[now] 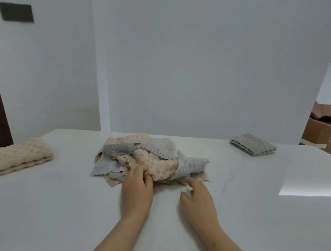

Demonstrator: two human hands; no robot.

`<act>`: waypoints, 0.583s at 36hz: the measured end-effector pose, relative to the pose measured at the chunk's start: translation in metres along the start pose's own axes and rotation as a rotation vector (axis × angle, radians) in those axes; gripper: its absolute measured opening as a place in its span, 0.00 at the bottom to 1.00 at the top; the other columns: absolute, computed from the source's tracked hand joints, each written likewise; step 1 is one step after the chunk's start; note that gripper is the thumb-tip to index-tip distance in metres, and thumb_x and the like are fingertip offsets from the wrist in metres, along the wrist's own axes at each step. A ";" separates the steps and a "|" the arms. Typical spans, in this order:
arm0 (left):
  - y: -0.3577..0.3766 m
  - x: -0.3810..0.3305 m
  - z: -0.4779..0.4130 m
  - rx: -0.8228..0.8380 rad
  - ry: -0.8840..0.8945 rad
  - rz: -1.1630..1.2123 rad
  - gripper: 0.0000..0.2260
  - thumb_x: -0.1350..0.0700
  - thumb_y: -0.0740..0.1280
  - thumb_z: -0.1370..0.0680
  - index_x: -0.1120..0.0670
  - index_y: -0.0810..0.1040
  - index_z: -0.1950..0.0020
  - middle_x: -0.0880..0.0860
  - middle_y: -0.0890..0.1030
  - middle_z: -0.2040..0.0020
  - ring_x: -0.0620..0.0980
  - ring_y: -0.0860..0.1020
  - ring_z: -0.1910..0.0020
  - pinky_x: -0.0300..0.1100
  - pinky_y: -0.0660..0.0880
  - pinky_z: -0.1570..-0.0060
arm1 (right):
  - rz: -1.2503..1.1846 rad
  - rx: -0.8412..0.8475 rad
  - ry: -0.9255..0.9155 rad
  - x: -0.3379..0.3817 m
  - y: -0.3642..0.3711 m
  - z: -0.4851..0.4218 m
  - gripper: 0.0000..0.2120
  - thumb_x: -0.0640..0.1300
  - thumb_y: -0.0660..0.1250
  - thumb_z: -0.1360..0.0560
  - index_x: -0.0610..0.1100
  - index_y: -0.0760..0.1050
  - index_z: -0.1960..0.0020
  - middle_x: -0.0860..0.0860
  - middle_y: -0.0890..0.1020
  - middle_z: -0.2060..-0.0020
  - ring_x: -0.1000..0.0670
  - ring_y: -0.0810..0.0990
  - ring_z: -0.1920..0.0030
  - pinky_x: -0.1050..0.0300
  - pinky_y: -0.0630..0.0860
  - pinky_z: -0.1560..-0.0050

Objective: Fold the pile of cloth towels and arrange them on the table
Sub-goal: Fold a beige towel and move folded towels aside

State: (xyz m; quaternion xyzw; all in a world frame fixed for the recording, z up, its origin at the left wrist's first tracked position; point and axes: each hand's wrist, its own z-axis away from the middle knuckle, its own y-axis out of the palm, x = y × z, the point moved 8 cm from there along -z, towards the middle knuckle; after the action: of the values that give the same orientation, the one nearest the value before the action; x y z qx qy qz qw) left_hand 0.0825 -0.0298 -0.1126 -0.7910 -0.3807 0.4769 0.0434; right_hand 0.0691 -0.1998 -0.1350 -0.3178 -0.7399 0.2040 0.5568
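Beige towel [161, 165] in pile [122, 150] | left fingers [141, 170] pinch it | right fingers [190, 181] relaxed

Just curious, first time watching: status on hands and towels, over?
Left hand pinching pink towel in pile. Right hand open at pile's edge. Nothing blocking.

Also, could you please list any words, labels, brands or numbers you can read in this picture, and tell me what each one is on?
There is no readable text in this view.
The small reddish-brown tag on the towel pile is too small to show any lettering.
The dark wall plate looks blank.
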 end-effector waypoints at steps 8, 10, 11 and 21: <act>-0.018 -0.006 0.040 0.102 -0.101 0.114 0.05 0.59 0.59 0.21 0.50 0.68 0.56 0.48 0.75 0.63 0.50 0.73 0.62 0.39 0.66 0.65 | -0.023 -0.040 -0.071 0.010 -0.020 0.024 0.30 0.42 0.61 0.25 0.57 0.54 0.28 0.54 0.61 0.31 0.53 0.66 0.34 0.61 0.67 0.41; -0.022 -0.006 0.044 0.112 -0.119 0.140 0.09 0.59 0.60 0.22 0.47 0.67 0.59 0.46 0.75 0.64 0.47 0.73 0.63 0.32 0.65 0.66 | 0.040 -0.003 -0.125 0.016 -0.017 0.025 0.32 0.43 0.62 0.25 0.59 0.50 0.27 0.54 0.56 0.28 0.52 0.61 0.30 0.61 0.64 0.37; -0.023 -0.005 0.045 0.120 -0.136 0.160 0.10 0.59 0.61 0.22 0.46 0.67 0.59 0.46 0.76 0.63 0.48 0.74 0.62 0.31 0.66 0.66 | 0.086 0.022 -0.130 0.017 -0.014 0.025 0.33 0.44 0.61 0.24 0.59 0.49 0.26 0.54 0.53 0.26 0.51 0.59 0.29 0.59 0.63 0.35; -0.028 0.013 0.030 0.100 -0.350 0.449 0.10 0.61 0.62 0.22 0.49 0.73 0.61 0.51 0.79 0.61 0.51 0.77 0.59 0.38 0.71 0.61 | 0.098 -0.054 -0.061 0.007 -0.015 0.019 0.06 0.41 0.62 0.25 0.51 0.74 0.52 0.55 0.77 0.55 0.51 0.73 0.51 0.70 0.66 0.57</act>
State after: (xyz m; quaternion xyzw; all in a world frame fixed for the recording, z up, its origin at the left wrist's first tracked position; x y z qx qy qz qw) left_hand 0.0465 -0.0103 -0.1267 -0.7581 -0.1736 0.6220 -0.0909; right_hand 0.0465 -0.2047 -0.1264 -0.3623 -0.7453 0.2206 0.5144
